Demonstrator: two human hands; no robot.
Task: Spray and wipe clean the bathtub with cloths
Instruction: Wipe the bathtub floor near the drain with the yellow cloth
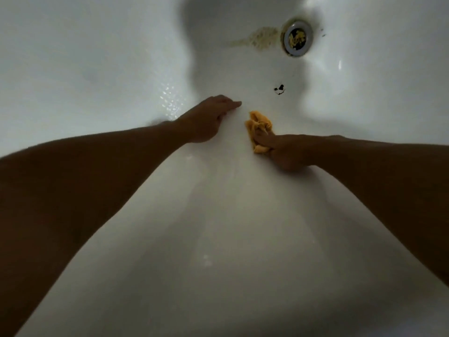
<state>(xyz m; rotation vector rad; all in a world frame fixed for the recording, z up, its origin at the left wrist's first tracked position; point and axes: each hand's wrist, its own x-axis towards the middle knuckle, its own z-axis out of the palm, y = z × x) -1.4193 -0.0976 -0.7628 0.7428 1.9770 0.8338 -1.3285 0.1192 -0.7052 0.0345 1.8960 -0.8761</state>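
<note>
Yellow cloth (259, 129) (crumpled) on bathtub (218, 239)

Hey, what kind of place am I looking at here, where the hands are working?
Most likely a bathroom, seen from inside a white bathtub. The clues: a round metal drain with a rusty stain beside it, and the right hand holding a yellow cloth against the glossy enamel.

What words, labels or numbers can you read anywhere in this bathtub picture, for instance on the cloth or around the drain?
None: no writing shows anywhere.
The yellow cloth in the right hand is plain.
The metal drain ring shows no readable marking.
The bathtub bears only a brownish stain and dark specks.
</note>
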